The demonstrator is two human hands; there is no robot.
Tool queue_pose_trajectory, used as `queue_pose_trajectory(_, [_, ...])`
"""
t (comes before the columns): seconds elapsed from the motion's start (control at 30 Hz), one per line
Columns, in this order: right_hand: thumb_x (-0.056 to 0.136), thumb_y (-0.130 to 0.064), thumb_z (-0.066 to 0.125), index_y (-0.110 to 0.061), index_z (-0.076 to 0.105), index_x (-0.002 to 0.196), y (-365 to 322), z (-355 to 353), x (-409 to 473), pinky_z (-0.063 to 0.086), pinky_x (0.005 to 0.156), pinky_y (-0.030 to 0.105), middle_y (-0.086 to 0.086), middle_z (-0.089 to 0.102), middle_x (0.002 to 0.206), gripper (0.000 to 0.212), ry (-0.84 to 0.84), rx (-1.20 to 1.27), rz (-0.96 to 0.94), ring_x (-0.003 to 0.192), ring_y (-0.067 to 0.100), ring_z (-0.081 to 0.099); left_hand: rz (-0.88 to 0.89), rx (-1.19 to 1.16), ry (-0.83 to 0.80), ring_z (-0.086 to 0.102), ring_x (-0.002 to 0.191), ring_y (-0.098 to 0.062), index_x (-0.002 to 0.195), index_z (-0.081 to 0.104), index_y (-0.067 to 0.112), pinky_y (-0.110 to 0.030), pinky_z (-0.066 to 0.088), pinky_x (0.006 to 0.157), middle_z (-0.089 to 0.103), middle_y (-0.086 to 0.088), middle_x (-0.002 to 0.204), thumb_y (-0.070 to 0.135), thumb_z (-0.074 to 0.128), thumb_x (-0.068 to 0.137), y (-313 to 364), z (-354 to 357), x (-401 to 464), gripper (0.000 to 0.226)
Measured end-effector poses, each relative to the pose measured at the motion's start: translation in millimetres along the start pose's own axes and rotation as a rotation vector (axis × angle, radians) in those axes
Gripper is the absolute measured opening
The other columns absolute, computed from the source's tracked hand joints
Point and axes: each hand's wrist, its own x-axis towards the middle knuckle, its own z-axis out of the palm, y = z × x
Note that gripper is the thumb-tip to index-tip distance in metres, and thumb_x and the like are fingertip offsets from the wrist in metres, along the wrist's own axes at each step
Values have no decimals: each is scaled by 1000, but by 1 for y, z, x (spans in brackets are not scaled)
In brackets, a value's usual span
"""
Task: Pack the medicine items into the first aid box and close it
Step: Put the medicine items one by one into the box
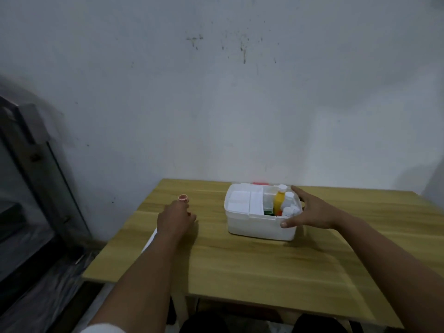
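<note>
Left of the first aid box (260, 224), the left hand (176, 218) pinches a small pink cup (183, 197); the right hand (310, 210) spans the box's right end, bracing it; bottles (286, 200) stand tall inside, so the lid may jam.

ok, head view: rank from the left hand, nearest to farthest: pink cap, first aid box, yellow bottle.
From the left hand:
1. pink cap, just beyond its fingertips, toward the wall.
2. first aid box, to the hand's right, open, with the right hand on its far end.
3. yellow bottle, upright inside the box's right section.
</note>
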Motion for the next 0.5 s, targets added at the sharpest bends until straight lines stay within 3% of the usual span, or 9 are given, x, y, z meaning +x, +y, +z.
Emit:
queue_pose_trajectory(0.1, [59, -38, 99, -56, 41, 133, 6, -1, 1, 54, 94, 26, -28, 57, 126, 96, 12, 10, 3, 117, 3, 60, 40, 63, 7, 69, 91, -24, 102, 78, 21, -31, 52, 72, 73, -2, 97, 32, 64, 94, -9, 5, 6, 20])
queue_pose_trajectory(0.23, [51, -51, 100, -44, 37, 148, 9, -1, 1, 52, 105, 39, -22, 57, 135, 117, 20, -8, 42, 119, 7, 61, 50, 19, 75, 68, 91, -27, 103, 75, 18, -31, 49, 70, 72, -5, 96, 29, 65, 95, -10, 8, 20, 18])
queue_pose_trajectory(0.33, [43, -63, 98, -39, 24, 158, 12, -1, 5, 51, 108, 44, -14, 52, 147, 139, 34, -39, 93, 128, 14, 57, 46, 27, 53, 62, 104, -28, 117, 70, 23, -38, 52, 79, 66, -6, 112, 39, 68, 91, -13, 10, 39, 31])
queue_pose_trajectory(0.43, [42, -67, 97, -40, 20, 160, 16, -2, 6, 51, 107, 44, -14, 49, 150, 143, 35, -62, 96, 128, 16, 57, 19, 50, -5, 53, 119, -32, 133, 60, 29, -44, 50, 88, 56, -7, 133, 55, 71, 82, -20, 17, 60, 58])
queue_pose_trajectory(0.5, [42, -68, 96, -39, 17, 160, 18, -3, 7, 51, 107, 43, -15, 47, 150, 144, 29, -79, 96, 127, 15, 57, 10, 42, -33, 54, 120, -32, 132, 60, 31, -44, 51, 88, 55, -6, 135, 61, 68, 81, -23, 23, 72, 60])
